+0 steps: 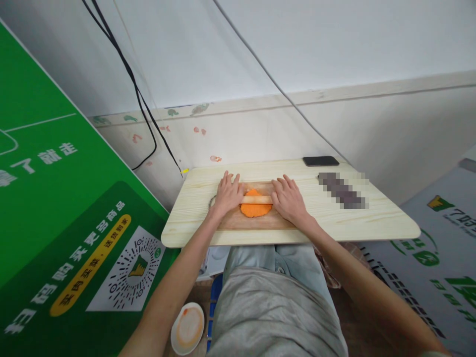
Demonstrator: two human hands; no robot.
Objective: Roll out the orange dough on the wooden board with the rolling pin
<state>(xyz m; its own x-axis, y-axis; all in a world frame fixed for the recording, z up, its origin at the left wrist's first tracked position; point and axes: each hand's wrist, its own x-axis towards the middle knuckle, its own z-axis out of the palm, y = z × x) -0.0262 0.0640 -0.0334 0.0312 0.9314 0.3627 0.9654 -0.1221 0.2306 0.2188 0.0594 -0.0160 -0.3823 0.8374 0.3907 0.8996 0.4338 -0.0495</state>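
A wooden rolling pin (256,200) lies crosswise over a flattened piece of orange dough (256,210). My left hand (227,192) covers the pin's left end, fingers stretched forward over it. On the right end rests my right hand (289,197), also with its fingers reaching forward. Both palms press on the pin, and its ends are hidden beneath them. Under the dough is a wooden board (256,224), set near the table's front edge. A metal ring (211,202) shows partly beside my left hand.
The light wooden table (345,223) stands against the wall. A black phone (320,161) lies at its back right, with a blurred-out object (342,191) nearer. A stained white plate (188,328) sits below at left. Black cables (126,64) hang on the left.
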